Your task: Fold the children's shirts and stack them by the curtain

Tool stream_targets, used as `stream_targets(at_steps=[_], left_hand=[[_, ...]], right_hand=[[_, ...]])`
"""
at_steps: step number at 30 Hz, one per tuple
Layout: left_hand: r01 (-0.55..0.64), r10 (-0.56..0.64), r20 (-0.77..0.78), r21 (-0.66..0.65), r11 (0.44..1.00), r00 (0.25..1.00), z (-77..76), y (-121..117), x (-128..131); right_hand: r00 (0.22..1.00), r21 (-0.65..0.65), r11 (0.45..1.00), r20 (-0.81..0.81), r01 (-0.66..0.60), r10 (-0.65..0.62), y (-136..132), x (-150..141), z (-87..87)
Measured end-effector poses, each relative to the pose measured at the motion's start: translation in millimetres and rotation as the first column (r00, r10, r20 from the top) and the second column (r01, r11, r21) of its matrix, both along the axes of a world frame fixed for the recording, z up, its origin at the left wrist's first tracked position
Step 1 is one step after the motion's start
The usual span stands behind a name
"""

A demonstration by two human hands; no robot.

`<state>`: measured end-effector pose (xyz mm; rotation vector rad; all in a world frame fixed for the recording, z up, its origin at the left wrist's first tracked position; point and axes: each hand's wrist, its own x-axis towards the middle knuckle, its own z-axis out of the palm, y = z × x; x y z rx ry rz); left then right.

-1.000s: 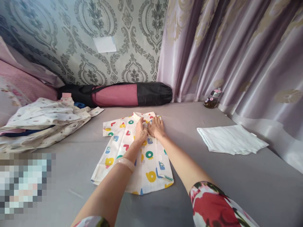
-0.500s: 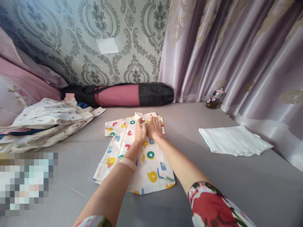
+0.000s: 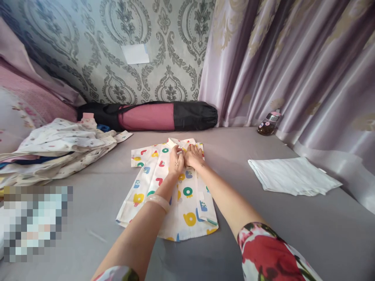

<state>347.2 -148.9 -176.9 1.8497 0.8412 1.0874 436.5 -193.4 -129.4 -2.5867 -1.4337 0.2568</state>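
A small white shirt [image 3: 152, 183] printed with coloured letters lies flat on the grey bed sheet [image 3: 293, 230], collar toward the wall. Its right sleeve is folded in over the body; the left sleeve spreads out. My left hand [image 3: 175, 160] rests near the collar with its fingers curled, pinching the shirt front. My right hand [image 3: 193, 156] lies beside it, touching it, fingers stretched and pressing the cloth. A pale bangle sits on my left wrist.
A folded white cloth [image 3: 293, 176] lies to the right. A heap of clothes [image 3: 55, 150] sits at the left by pink pillows. A rolled pink mat in a black bag [image 3: 152, 116] lies along the wall. A small bottle [image 3: 268, 124] stands by the curtain.
Both hands stay together at the shirt's collar, shifting only slightly; the left fingers have curled more. The view has drifted a little.
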Motion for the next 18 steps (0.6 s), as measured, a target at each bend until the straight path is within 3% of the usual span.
stream_targets(at_steps=[5, 11, 18], left_hand=[[-0.018, 0.019, -0.016, 0.037, 0.999, 1.0, 3.1, -1.4, -1.4], [-0.039, 0.04, -0.012, 0.042, 0.998, 0.999, 3.6, -3.8, -4.3], [-0.067, 0.067, -0.003, 0.008, 0.998, 0.998, 4.3, -3.4, -4.3]], right_hand=[[0.99, 0.183, 0.983, 0.142, -0.023, -0.003, 7.1, 16.0, -3.6], [1.0, 0.093, 0.996, 0.018, 0.004, -0.006, 9.7, 27.1, -18.8], [1.0, 0.057, 0.998, 0.01, -0.002, 0.002, 11.9, 28.6, -18.8]])
